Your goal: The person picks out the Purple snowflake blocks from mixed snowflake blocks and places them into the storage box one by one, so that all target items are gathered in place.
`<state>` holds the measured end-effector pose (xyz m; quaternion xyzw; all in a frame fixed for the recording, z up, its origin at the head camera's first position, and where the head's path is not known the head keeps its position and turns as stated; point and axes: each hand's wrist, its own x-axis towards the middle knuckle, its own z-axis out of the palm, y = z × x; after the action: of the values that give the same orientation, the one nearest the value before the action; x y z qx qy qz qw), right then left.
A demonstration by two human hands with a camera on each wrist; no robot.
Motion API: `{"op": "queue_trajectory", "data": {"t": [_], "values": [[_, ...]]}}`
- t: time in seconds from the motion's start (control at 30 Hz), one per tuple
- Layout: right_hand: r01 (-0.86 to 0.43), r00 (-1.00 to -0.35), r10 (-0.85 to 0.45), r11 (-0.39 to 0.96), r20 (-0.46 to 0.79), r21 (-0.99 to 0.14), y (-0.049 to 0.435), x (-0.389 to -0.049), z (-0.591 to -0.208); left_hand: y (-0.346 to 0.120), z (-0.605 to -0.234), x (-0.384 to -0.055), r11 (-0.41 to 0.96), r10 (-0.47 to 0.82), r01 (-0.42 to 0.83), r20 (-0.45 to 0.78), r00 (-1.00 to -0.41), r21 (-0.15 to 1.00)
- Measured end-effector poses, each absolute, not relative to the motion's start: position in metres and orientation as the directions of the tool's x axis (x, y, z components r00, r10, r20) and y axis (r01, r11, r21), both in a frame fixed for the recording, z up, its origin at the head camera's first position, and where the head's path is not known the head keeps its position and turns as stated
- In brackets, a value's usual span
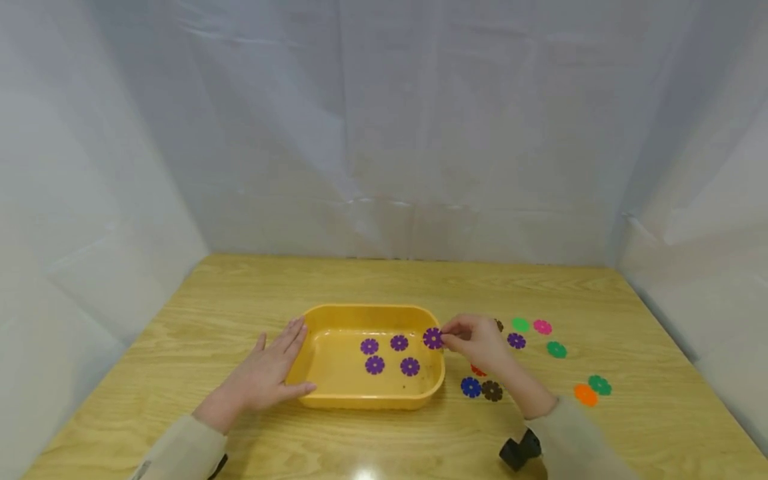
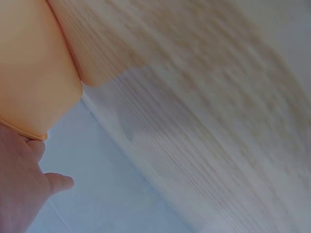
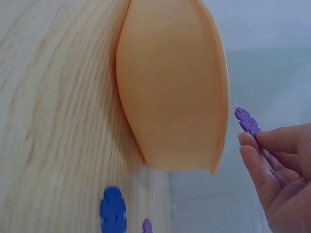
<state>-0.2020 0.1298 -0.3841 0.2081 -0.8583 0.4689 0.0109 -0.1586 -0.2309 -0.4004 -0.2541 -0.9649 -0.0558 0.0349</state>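
Observation:
A yellow plastic basin (image 1: pixel 336 401) stands on the wooden table, with several purple snowflake discs (image 1: pixel 375 365) lying flat on its floor. My right hand (image 1: pixel 480 340) pinches another purple snowflake disc (image 1: pixel 433 338) between thumb and fingertips, over the basin's right rim. In the right wrist view the pinched disc (image 3: pixel 248 122) is tilted and stands apart from the basin wall (image 3: pixel 175 87). My left hand (image 1: pixel 270 370) rests on the basin's left rim, fingers stretched out. Only part of that hand (image 2: pixel 24 179) shows in the left wrist view, touching the rim.
Right of the basin lie loose discs: blue (image 1: pixel 471 387), brown (image 1: pixel 492 391), purple (image 1: pixel 516 341), pink (image 1: pixel 543 327), light green (image 1: pixel 520 325), green (image 1: pixel 557 349) and orange (image 1: pixel 586 395). A red one is partly hidden by my right hand. White sheeting (image 1: pixel 384 133) encloses the table's back and sides.

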Motion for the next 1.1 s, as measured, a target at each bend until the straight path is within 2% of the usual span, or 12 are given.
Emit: {"op": "queue_trajectory", "data": {"t": [0.27, 0.5, 1.1], "values": [[-0.432, -0.875, -0.421, 0.461, 0.238, -0.775, 0.106, -0.204, -0.388, -0.231, -0.401, -0.161, 0.864, 0.485, 0.494, 0.101, -0.869, 0.096], [-0.4, -0.877, -0.438, 0.443, 0.196, -0.802, 0.091, -0.202, -0.392, -0.23, -0.403, -0.162, 0.86, 0.494, 0.503, 0.108, -0.863, 0.091], [-0.414, -0.856, -0.487, 0.443, 0.174, -0.795, 0.082, -0.197, -0.392, -0.229, -0.401, -0.161, 0.858, 0.496, 0.505, 0.104, -0.862, 0.091]]}}
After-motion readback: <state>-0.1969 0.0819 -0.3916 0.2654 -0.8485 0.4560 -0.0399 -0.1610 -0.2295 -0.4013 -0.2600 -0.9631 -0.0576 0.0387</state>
